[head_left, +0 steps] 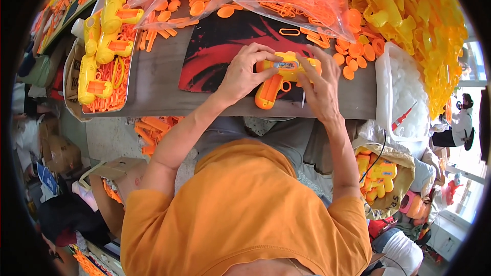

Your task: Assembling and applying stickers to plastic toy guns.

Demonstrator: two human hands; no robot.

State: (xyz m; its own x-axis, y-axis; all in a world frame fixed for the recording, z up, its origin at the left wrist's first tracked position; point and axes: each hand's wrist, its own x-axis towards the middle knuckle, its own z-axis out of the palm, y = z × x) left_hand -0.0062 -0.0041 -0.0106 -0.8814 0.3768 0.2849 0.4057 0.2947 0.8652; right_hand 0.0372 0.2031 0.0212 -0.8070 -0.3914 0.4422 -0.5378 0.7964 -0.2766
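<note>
Yellow-orange toy gun (pixel 287 70), left hand (pixel 240 73) pinching one end, right hand (pixel 323 88), fingers spread, bare table (pixel 157 84) by mat (pixel 204 66) edge

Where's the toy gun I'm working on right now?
In the head view, the toy gun is in the upper half, right of centre, between your left hand and right hand, over the dark mat.

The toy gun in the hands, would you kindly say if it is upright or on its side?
On its side: the toy gun has its labelled face up and its handle toward the orange shirt.
</note>
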